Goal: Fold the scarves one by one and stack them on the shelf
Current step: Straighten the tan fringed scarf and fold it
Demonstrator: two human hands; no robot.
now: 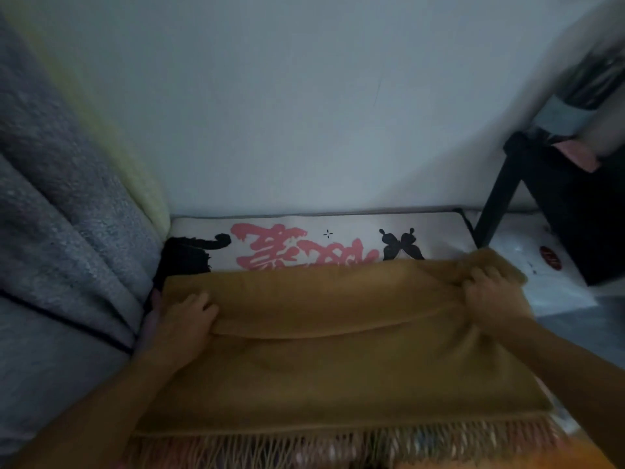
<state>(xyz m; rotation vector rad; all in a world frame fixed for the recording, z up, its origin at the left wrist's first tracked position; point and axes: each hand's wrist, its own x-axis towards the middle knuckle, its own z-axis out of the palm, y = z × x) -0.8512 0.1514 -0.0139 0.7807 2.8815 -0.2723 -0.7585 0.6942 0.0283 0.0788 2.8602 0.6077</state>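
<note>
I have the mustard scarf spread before me, its fringe at six o'clock and its far edge laid over a white printed cushion at twelve. My left hand curls its grip on the fold's edge at nine o'clock; my right hand bunches cloth in a closed grip at three. I judge the fold is halfway: both corners should travel together, level, so the edge lands square, then be smoothed flat.
</note>
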